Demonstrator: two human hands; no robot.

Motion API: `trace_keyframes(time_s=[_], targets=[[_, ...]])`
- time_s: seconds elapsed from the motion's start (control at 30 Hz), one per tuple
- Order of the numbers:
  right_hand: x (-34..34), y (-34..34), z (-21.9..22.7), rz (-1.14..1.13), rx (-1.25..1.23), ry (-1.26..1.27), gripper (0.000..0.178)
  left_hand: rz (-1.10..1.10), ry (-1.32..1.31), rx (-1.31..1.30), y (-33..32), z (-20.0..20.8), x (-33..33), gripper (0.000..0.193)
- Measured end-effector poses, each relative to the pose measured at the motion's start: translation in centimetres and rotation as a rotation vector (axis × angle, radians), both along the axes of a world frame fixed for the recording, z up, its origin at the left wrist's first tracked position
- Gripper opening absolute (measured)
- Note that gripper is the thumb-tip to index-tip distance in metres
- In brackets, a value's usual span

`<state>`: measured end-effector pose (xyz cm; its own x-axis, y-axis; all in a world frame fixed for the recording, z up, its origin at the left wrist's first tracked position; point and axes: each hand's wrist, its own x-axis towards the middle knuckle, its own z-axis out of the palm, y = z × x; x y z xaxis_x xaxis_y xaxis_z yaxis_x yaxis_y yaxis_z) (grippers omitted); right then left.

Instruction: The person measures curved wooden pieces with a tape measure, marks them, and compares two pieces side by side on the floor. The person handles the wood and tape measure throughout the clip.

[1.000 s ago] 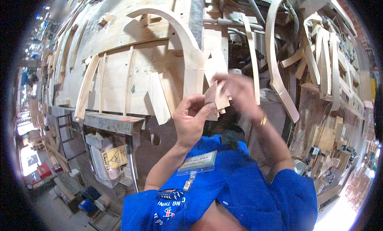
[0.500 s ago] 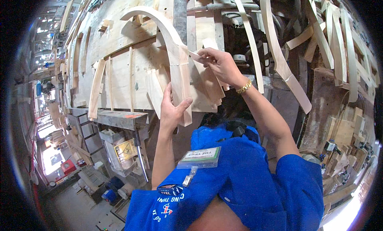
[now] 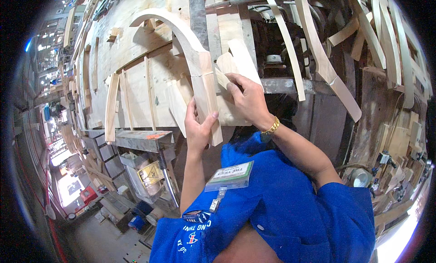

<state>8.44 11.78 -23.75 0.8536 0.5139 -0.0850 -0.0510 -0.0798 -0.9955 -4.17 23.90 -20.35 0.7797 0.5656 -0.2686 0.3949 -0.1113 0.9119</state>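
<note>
A pale curved wooden piece (image 3: 195,47), hook-shaped at its far end, reaches over the workbench toward me. Near its straight close end, my left hand (image 3: 199,129) is wrapped around it, thumb on the right face. A thin joint line crosses the piece at mid-length. Just right of that line, my right hand (image 3: 249,98), with a gold bracelet at the wrist, pinches a small thin pale strip (image 3: 221,78). The strip's tip is close to the curved piece's side; whether they touch I cannot tell. Its material is too small to make out.
The plywood bench top (image 3: 159,93) carries wooden blocks and slats, with a curved slat (image 3: 111,106) at left. A pale board (image 3: 245,63) lies beyond my right hand. Long curved pieces (image 3: 323,58) stand at right. A metal bracket (image 3: 143,139) juts from the bench's near edge.
My right hand has drawn toward me with the thin strip, uncovering more of the pale board behind it. My left hand keeps its hold on the curved piece. The view has shifted slightly.
</note>
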Motion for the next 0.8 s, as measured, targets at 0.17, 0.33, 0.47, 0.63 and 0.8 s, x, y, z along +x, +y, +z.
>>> trace_keyframes(time_s=[0.17, 0.33, 0.47, 0.63, 0.8], targets=[[-0.9, 0.4, 0.1, -0.028, 0.040, 0.131, 0.029, -0.009, -0.019, -0.041, 0.0, 0.2, 0.0, 0.074], [-1.3, 0.8, -0.4, -0.026, 0.113, 0.248, 0.029, -0.011, -0.031, -0.028, 0.0, 0.0, -0.1, 0.075], [-1.4, 0.9, -0.6, -0.021, 0.115, 0.260, 0.029, -0.018, -0.044, -0.024, 0.2, -0.1, -0.1, 0.075], [-1.5, 0.9, -0.7, -0.031, 0.121, 0.261, 0.029, -0.023, -0.041, -0.058, 0.2, -0.1, -0.2, 0.077], [-1.4, 1.0, -1.1, -0.034, 0.140, 0.302, 0.028, -0.025, -0.039, -0.028, 0.3, -0.2, -0.3, 0.076]])
